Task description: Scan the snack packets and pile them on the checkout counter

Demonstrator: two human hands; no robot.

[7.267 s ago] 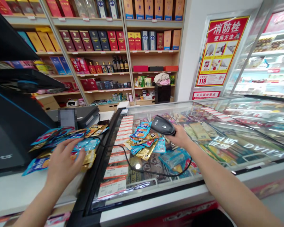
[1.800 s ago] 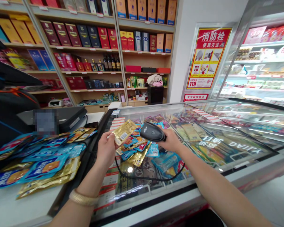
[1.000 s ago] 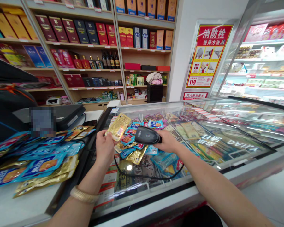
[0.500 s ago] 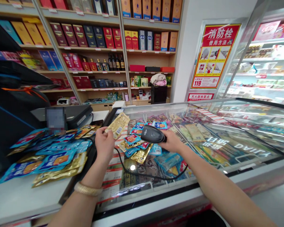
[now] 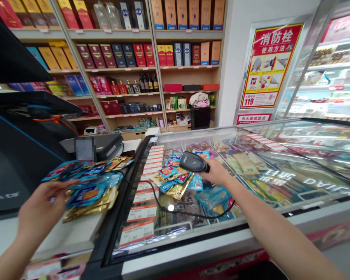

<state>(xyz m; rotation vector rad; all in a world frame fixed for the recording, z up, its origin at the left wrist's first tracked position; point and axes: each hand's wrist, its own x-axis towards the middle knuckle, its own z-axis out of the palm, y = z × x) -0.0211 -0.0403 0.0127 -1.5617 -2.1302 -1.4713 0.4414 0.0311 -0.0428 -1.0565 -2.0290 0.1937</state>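
Note:
My right hand (image 5: 219, 173) is closed around a black corded barcode scanner (image 5: 193, 161), held just above a small heap of blue and gold snack packets (image 5: 175, 181) on the glass freezer lid (image 5: 282, 171). Its cable (image 5: 163, 207) loops across the glass. My left hand (image 5: 41, 205), slightly blurred, is out to the left over the white counter (image 5: 46, 243), fingers stretched toward a larger pile of blue and gold packets (image 5: 90, 186). I see no packet in it.
A black checkout screen (image 5: 14, 155) stands at the left edge, with a dark device (image 5: 105, 144) behind the pile. Price labels (image 5: 142, 194) line the freezer's left side. Shelves of boxed goods (image 5: 128, 54) fill the back wall; a chiller cabinet (image 5: 332, 77) stands right.
My left hand held a gold packet up to the scanner, then swung left to the counter pile, and the packet no longer shows in it. The scanner stayed over the freezer heap.

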